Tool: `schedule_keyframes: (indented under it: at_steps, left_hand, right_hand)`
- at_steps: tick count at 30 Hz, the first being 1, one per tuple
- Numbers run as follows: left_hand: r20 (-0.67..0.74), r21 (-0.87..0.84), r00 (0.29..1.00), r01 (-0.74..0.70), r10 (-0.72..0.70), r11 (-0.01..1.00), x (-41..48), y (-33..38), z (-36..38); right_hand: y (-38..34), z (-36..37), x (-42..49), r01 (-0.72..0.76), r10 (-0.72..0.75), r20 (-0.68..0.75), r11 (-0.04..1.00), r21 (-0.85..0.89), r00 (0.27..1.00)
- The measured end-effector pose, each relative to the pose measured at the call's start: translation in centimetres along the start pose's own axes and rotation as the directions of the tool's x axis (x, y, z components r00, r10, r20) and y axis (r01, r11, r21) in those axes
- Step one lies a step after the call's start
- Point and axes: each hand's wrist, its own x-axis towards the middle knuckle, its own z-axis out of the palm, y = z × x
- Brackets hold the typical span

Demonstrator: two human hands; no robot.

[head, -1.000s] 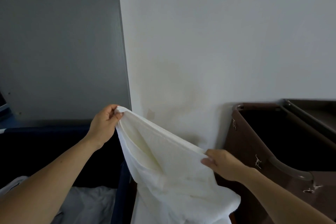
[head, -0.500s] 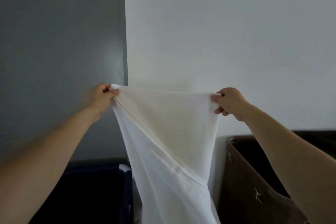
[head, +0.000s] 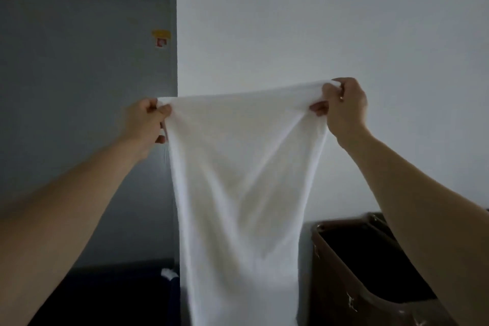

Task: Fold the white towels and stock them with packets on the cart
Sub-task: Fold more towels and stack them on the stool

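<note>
Head view showed a white towel (head: 238,180) held up and spread in front of a white wall (head: 330,21). Its top edge was drawn nearly taut and sat a little higher at the right, and the rest hung down past the bottom of the frame. Both upper corners were gripped. The left corner was pinched by the left hand (head: 146,120) between thumb and curled fingers. The right corner was bunched in the right hand (head: 344,106), whose fingers were curled round it.

No crease or doubled layer could be made out in the cloth, so the work on this towel was judged to be at the opening-out stage, with every fold yet to be made. No folded stack, packets or cart shelf could be seen, so the stocking was taken as wholly ahead, though how many towels had been finished could not be told.

Below the right arm a brown bin (head: 344,288) was seen with its dark inside open. At the lower left a dark blue container (head: 111,296) was partly visible, with a scrap of white at its edge. Behind the left arm stood a grey door (head: 79,100) bearing a small yellow sticker (head: 161,37).
</note>
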Motion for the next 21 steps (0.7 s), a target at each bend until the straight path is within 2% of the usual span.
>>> schedule_keyframes:
  at_steps: [2,4,7,10,13,17,21]
  left_hand:
    - [-0.065,-0.03,0.998,-0.006,0.005,1.0,-1.1,1.2,0.7]
    - [-0.11,-0.039,0.993,0.027,-0.031,0.999,-2.3,1.9,1.2]
    - [-0.104,0.09,0.993,0.062,-0.053,0.994,-4.8,0.8,1.1]
    - [-0.107,0.117,0.986,0.141,-0.128,0.983,-7.3,-1.0,0.6]
    - [-0.056,0.04,0.965,0.258,-0.256,0.965,-9.9,-1.8,0.3]
    - [0.082,-0.232,0.945,0.326,-0.315,0.916,-13.5,-1.4,0.0]
    - [0.12,-0.134,0.938,0.339,-0.324,0.931,-16.8,-2.5,-1.1]
  right_hand:
    - [-0.7,-1.3,-0.3,0.029,-0.028,-0.029,0.999,0.031,0.999]
    - [-0.4,-2.3,-0.8,-0.039,0.038,0.031,0.999,0.026,0.999]
    - [0.8,-4.3,-1.7,-0.112,0.112,0.094,0.994,-0.007,0.989]
    - [2.0,-6.1,-3.8,-0.135,0.146,0.138,0.987,-0.086,0.98]
    - [3.4,-7.1,-6.0,-0.167,0.188,0.198,0.979,-0.119,0.962]
    - [4.3,-8.3,-7.7,-0.236,0.252,0.19,0.966,-0.103,0.949]
    - [6.1,-9.4,-9.7,-0.347,0.381,0.262,0.923,-0.167,0.887]
